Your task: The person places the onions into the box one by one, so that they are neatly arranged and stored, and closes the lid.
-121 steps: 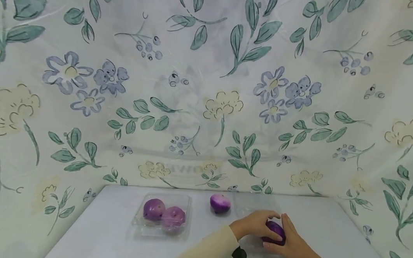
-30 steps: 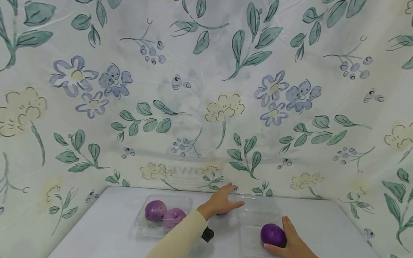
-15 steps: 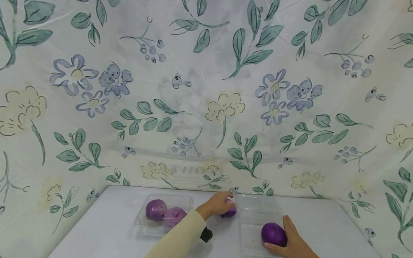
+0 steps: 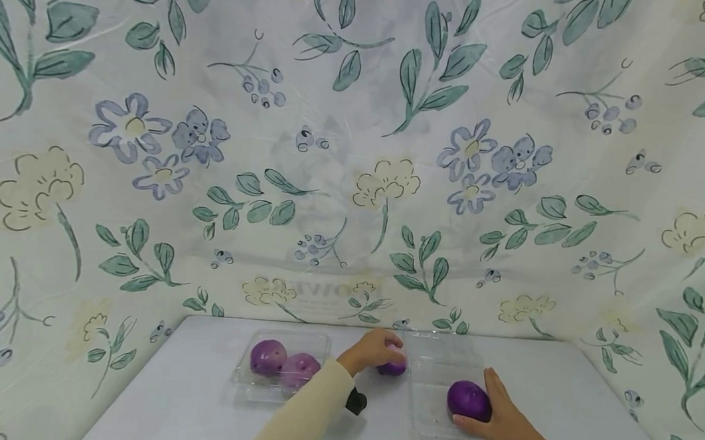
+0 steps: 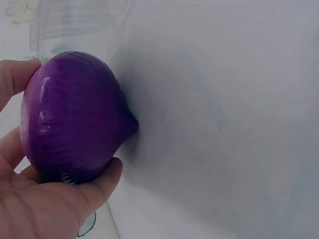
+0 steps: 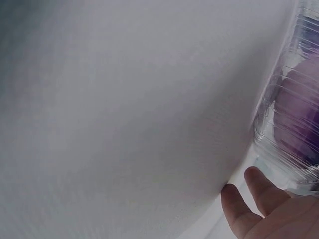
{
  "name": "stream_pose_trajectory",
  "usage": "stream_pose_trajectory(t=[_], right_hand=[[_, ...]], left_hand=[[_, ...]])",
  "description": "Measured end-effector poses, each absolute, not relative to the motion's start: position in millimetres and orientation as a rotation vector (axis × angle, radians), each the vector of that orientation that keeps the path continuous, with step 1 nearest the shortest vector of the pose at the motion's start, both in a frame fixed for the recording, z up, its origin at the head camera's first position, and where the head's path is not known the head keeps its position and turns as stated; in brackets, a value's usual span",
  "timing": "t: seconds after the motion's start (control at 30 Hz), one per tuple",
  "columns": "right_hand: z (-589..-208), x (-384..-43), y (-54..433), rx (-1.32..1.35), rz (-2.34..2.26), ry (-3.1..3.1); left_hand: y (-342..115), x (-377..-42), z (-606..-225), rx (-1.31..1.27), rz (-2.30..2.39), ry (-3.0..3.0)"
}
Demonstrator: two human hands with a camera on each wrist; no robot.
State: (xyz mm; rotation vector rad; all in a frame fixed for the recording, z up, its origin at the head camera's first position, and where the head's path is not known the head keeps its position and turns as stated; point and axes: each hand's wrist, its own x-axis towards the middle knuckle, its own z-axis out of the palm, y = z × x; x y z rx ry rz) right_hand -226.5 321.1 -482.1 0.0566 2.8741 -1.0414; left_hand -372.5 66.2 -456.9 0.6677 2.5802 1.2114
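Note:
My left hand (image 4: 372, 351) grips a purple onion (image 4: 391, 369) near the back middle of the table. In the left wrist view, fingers curl round this onion (image 5: 75, 119), its pointed tip close over the white surface. To the right, an open clear plastic box (image 4: 429, 410) holds a dark purple onion (image 4: 469, 400). My right hand (image 4: 508, 419) rests at that box's right side, thumb low by the onion and fingers extended up behind it. In the right wrist view, straight fingers of the right hand (image 6: 274, 214) lie outside the ribbed plastic wall (image 6: 279, 144).
A second clear plastic box (image 4: 243, 374) on the left holds two purple onions (image 4: 268, 357). A black object (image 4: 356, 401) shows beside the left sleeve. The white table (image 4: 158, 382) ends at a floral curtain (image 4: 331, 179) behind.
My left hand leaves the dark onion in the right box, reaches back to the lone onion, and takes hold of it, shifting it slightly right. The right hand stays by the right box.

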Motion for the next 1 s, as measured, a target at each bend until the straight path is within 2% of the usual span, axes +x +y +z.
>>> stream_pose_trajectory(t=[0.7,1.0], right_hand=[[-481.2,-225.3,325.2,0.029,-1.045,2.878],[-480.4,-224.3,322.6,0.027,-1.058,2.872]], left_hand=[[66.0,-366.9,-457.9,0.591,1.279,2.605],[57.9,-364.1,-456.6,0.652,1.226,2.637]])
